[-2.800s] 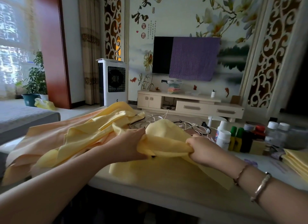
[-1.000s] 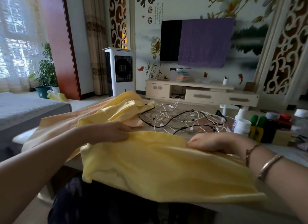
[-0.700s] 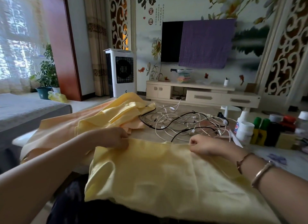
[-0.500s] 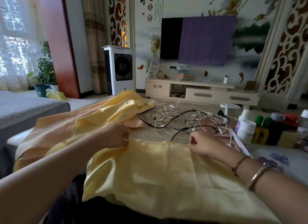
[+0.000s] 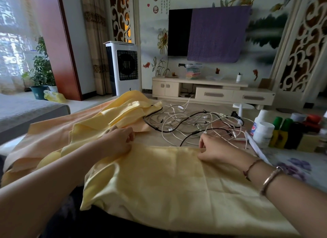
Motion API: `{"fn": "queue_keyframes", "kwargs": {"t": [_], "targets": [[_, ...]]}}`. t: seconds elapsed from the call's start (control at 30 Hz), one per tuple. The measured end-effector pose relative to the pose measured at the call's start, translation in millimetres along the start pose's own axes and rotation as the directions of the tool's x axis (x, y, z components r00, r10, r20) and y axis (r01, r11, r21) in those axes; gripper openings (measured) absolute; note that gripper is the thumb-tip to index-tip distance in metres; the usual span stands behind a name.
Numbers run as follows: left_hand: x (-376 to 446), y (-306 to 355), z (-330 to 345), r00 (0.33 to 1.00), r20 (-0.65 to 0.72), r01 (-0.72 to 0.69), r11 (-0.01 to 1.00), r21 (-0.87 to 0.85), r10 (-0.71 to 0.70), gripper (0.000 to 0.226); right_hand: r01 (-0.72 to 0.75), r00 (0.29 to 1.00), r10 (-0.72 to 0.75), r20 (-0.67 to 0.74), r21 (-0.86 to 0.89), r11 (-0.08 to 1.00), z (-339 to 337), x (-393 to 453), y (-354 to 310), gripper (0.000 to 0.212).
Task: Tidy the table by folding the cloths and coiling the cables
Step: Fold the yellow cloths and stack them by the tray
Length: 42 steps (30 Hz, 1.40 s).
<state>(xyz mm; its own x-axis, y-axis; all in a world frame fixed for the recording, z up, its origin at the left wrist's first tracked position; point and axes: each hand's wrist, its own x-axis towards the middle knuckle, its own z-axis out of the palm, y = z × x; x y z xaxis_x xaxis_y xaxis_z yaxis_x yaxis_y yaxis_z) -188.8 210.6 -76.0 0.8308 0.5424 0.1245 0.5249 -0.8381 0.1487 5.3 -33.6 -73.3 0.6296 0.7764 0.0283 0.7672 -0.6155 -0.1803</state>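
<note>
Where the yellow cloth lies spread on the table, its near edge hanging over the front, the left hand pinches its far left corner with curled fingers — the right hand grips the far right corner likewise. Beyond them lies a tangle of white and black cables; crumpled yellow cloths are heaped on the left, white bottles on the right.

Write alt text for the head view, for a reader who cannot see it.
Both hands, left hand and right hand, pinch the far edge of a yellow cloth spread flat on the table. Beyond lie tangled cables and crumpled cloths.
</note>
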Motion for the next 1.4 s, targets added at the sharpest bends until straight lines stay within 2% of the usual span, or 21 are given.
{"fn": "queue_keyframes", "kwargs": {"t": [0.07,0.13,0.2,0.3,0.43,0.53,0.63,0.7,0.77,0.83,0.87,0.97,1.07,1.1,1.17,1.27,1.4], "targets": [[1.2,-0.7,0.9,1.000,-0.001,-0.013,1.000,0.022,0.013,0.015,-0.007,0.998,0.009,0.068,-0.028,1.000,-4.0,2.7,0.8,0.028],[2.4,0.3,1.9,0.999,-0.035,-0.018,1.000,0.019,0.018,0.015,-0.003,0.998,0.007,0.067,-0.056,0.998,-9.5,5.5,3.4,0.023],[5.0,5.1,-0.4,0.998,-0.063,-0.001,0.999,-0.034,-0.001,0.010,-0.033,0.999,0.029,-0.035,-0.117,0.993,-18.4,11.7,7.9,0.008],[13.5,16.1,-8.5,0.998,-0.062,-0.019,0.990,-0.139,0.010,0.010,-0.099,0.959,0.021,-0.282,-0.265,0.959,-35.4,30.4,11.0,0.006],[25.9,29.0,-10.2,0.992,-0.117,0.019,0.986,-0.168,-0.039,0.014,-0.173,0.904,-0.042,-0.425,-0.452,0.875,-37.5,51.7,2.2,0.031],[31.1,29.5,-7.7,0.990,-0.116,0.054,0.983,-0.176,-0.075,0.017,-0.090,0.868,-0.112,-0.484,-0.375,0.923,-20.5,52.9,-18.1,0.046],[30.9,24.6,-4.5,0.989,-0.132,0.041,0.973,-0.227,-0.072,0.012,0.155,0.864,-0.243,-0.440,-0.227,0.961,0.4,40.9,-50.8,0.032],[27.6,22.3,-2.0,0.975,-0.213,0.026,0.986,-0.165,-0.061,0.014,0.280,0.890,-0.301,-0.341,-0.112,0.953,12.6,30.7,-71.5,0.021],[19.4,19.0,-0.2,0.936,-0.341,0.034,0.987,-0.157,-0.087,0.028,0.313,0.926,-0.301,-0.229,0.015,0.950,22.7,24.0,-85.7,0.020],[1.4,15.3,0.5,0.883,-0.449,0.024,0.970,-0.244,-0.135,0.023,0.288,0.946,-0.268,-0.181,0.098,0.953,31.1,22.5,-92.7,0.028],[-10.0,12.1,1.4,0.877,-0.454,0.023,0.957,-0.290,-0.159,0.024,0.271,0.953,-0.246,-0.176,0.131,0.954,35.1,22.9,-95.0,0.031],[-49.2,1.4,2.1,0.915,-0.316,0.122,0.919,-0.374,-0.250,0.046,0.209,0.964,-0.182,-0.196,0.128,0.969,50.0,23.5,-98.6,0.037],[-82.3,-1.1,-1.5,0.964,-0.129,0.187,0.937,-0.294,-0.233,0.083,0.206,0.949,-0.184,-0.258,0.062,0.976,60.9,23.0,-98.5,0.038],[-90.7,0.1,-1.7,0.973,-0.072,0.192,0.942,-0.275,-0.219,0.082,0.210,0.944,-0.190,-0.269,0.049,0.976,62.3,22.7,-98.7,0.038],[-103.7,5.4,-0.7,0.980,-0.013,0.186,0.946,-0.265,-0.196,0.061,0.211,0.940,-0.195,-0.280,0.029,0.977,63.3,21.9,-99.3,0.038],[-115.3,14.7,-0.8,0.992,-0.070,0.090,0.968,-0.234,-0.109,0.027,0.213,0.938,-0.200,-0.283,0.017,0.977,63.4,19.4,-101.0,0.038],[-119.8,18.4,-11.2,0.988,-0.133,0.043,0.966,-0.256,-0.079,0.007,0.213,0.939,-0.202,-0.278,0.007,0.977,62.4,17.5,-101.2,0.038]]}}
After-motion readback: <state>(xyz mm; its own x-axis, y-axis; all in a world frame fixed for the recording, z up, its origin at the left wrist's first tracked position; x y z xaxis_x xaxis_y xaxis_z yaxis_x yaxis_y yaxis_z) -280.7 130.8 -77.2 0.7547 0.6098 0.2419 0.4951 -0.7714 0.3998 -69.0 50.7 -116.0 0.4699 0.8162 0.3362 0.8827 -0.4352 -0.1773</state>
